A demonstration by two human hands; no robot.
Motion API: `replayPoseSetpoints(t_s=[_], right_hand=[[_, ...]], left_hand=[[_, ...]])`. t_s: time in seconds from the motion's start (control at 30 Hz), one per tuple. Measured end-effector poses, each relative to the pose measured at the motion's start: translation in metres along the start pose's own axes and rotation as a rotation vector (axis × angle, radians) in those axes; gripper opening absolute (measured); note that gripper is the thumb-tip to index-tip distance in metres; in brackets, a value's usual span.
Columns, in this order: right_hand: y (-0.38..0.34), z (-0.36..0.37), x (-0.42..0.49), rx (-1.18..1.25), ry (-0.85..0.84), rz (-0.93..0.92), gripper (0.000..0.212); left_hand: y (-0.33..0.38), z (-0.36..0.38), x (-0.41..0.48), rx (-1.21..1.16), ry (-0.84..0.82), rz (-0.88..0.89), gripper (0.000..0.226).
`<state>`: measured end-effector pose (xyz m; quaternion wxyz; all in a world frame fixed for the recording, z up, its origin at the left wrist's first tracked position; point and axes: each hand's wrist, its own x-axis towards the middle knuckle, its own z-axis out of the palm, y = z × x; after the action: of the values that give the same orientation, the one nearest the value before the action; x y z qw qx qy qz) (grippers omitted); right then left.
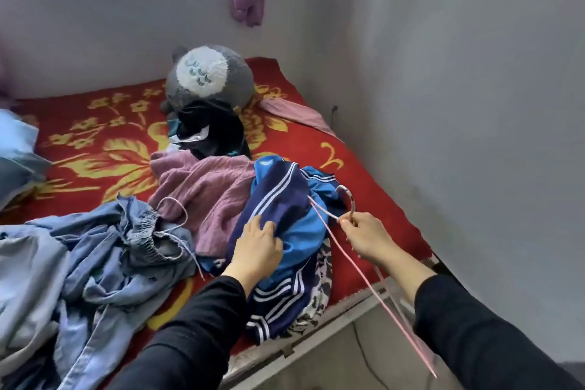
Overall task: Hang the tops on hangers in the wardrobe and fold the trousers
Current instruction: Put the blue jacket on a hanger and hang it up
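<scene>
- The left hand [257, 244] lies on the blue jacket [285, 199], its fingers [271, 228] curled into the cloth and gripping a fold of it.
- The right hand [367, 237] holds a pink hanger [376, 293] just below the hook. The fingers are pressed together and pinch the thin stem, and the hook curves up over the jacket's right edge.
- One long arm of the hanger runs down past the wrist and off the edge of the bed [95, 142], over the floor.
- The jacket, dark and bright blue with white stripes, is crumpled near the bed's front right corner. It lies on top of a black-and-white patterned cloth [320, 279].
- Just left of it, and touching it, is a rumpled mauve top [205, 196] with a second thin hanger [177, 209] lying across it.
- Further left is a heap of pale blue denim [104, 247] – an elastic waistband shows, but I cannot tell how many garments are in it.
- Behind the mauve top is a small pile of black clothes [212, 133], and behind that a grey plush toy [209, 76] sits against the wall.
- Both forearms are in black sleeves.
</scene>
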<state>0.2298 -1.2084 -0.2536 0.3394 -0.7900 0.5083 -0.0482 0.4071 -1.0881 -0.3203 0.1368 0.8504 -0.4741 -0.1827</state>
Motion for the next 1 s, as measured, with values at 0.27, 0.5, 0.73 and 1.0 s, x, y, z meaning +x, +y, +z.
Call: replayPoseSetpoints(t_s=[0.27, 0.5, 0.73, 1.0], right_hand=[[0.057, -0.010, 0.174, -0.054, 0.081, 0.085, 0.028], [0.108, 0.015, 0.315, -0.108, 0.062, 0.111, 0.032], [0.131, 0.067, 0.399, 0.089, -0.090, 0.156, 0.022], [0.110, 0.116, 0.430, 0.379, -0.184, 0.286, 0.011]], left_hand=[[0.017, 0.042, 0.157, -0.026, -0.051, -0.052, 0.033], [0.015, 0.095, 0.295, 0.010, -0.085, -0.220, 0.044], [-0.025, 0.133, 0.351, 0.227, -0.067, -0.441, 0.083], [-0.058, 0.130, 0.360, 0.122, -0.268, -0.386, 0.020]])
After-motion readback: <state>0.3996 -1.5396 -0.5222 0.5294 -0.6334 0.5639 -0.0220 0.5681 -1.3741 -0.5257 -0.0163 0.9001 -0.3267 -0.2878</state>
